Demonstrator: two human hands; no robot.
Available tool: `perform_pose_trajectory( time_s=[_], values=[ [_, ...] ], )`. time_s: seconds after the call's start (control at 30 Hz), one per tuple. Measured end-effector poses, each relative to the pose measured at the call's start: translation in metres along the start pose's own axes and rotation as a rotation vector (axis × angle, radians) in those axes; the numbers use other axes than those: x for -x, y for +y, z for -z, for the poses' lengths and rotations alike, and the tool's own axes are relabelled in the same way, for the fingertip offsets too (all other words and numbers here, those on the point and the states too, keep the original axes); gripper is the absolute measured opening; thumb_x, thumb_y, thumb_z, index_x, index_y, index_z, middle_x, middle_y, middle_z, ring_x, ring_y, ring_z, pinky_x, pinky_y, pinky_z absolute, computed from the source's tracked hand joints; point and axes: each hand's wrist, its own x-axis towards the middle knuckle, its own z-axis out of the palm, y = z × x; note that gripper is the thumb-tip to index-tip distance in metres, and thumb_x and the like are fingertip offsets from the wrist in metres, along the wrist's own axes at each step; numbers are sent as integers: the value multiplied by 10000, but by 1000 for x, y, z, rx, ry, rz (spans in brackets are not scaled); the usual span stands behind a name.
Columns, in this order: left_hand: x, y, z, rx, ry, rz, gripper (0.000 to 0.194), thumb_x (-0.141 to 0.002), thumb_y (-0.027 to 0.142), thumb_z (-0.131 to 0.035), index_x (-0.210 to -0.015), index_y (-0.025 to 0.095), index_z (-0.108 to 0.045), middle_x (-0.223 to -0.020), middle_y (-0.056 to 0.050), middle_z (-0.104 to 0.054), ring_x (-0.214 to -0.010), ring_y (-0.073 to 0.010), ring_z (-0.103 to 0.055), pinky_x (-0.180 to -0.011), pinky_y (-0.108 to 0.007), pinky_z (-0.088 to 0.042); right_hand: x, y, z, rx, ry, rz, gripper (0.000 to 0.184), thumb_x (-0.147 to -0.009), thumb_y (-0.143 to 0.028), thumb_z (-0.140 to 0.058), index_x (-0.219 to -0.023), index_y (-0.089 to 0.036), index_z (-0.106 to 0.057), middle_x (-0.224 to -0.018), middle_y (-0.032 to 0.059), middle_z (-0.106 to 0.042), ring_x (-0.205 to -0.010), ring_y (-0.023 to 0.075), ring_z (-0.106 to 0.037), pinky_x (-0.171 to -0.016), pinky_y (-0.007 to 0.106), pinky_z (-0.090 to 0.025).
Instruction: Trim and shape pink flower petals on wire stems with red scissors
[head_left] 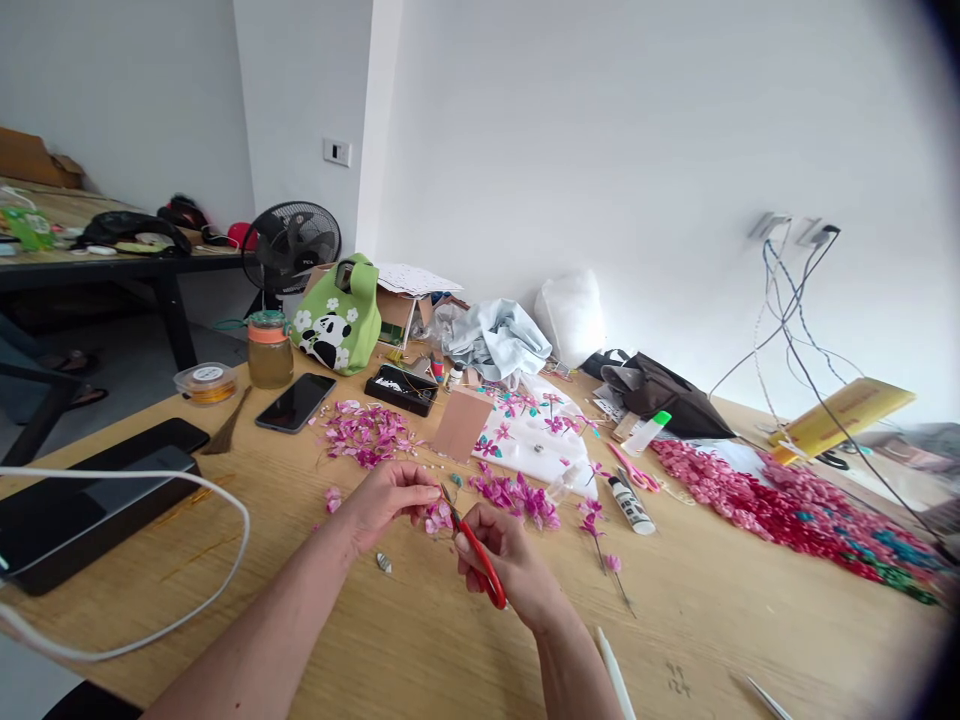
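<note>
My right hand (501, 555) is closed around red-handled scissors (484, 565), whose narrow dark blades point up and left. Their tips reach the fingertips of my left hand (390, 503), which pinches a small pink fabric flower (438, 517). Part of the flower is hidden by the fingers. On the table just beyond my hands lie a heap of loose magenta petals (367, 432) and a second petal pile (517, 500). To the right rest stemmed flowers (592, 518) with thin dark wires. A small striped oval piece (384, 563) lies below my left hand.
A white sheet (517, 455) with flowers, a brown card (463, 422) and a black tray (401, 388) stand farther back. A phone (295, 402), a jar (270, 350) and a white cable (244, 530) are left. Right are a glue bottle (631, 505) and pink scissors (637, 468).
</note>
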Motion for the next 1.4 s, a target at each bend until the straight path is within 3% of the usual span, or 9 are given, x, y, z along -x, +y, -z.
perform_pose_trajectory(
  time_s=[0.6, 1.4],
  values=[
    [2, 1, 0, -27, -26, -2, 144, -611, 230, -734, -619, 130, -631, -560, 15, -591, -496, -89, -497, -523, -225, -383, -1, 8, 8, 20, -36, -11, 416, -718, -496, -744, -711, -149, -515, -536, -27, -565, -394, 67, -479, -362, 157, -350],
    [1, -1, 1, 22, -20, -2, 122, -612, 202, -729, -628, 132, -631, -552, 14, -603, -488, -90, -515, -521, -219, -395, 0, 6, 3, 15, -46, 6, 419, -747, -510, -716, -717, -148, -508, -550, -18, -571, -398, 76, -503, -371, 164, -361]
  ],
)
